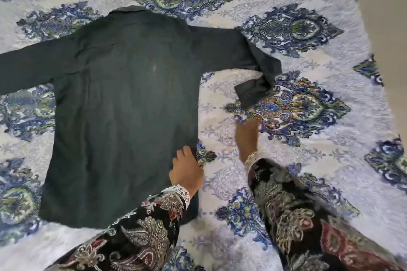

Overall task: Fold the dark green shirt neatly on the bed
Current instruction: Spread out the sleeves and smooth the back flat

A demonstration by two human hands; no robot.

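Note:
The dark green shirt [123, 103] lies spread flat, back up, on the patterned bed cover [330, 72], collar at the far end. Its left sleeve runs off the frame's left edge. Its right sleeve [248, 59] stretches right and bends back, the cuff lying near the middle of the bed. My left hand [187, 171] rests on the shirt's right side edge near the hem, fingers curled at the fabric edge. My right hand [247, 136] reaches over the cover just below the cuff, blurred, touching no cloth that I can make out.
The white bed cover with blue and green medallions fills the view. A plain beige surface [383, 28] borders the bed at the right. My patterned black sleeves [308, 226] cross the near edge.

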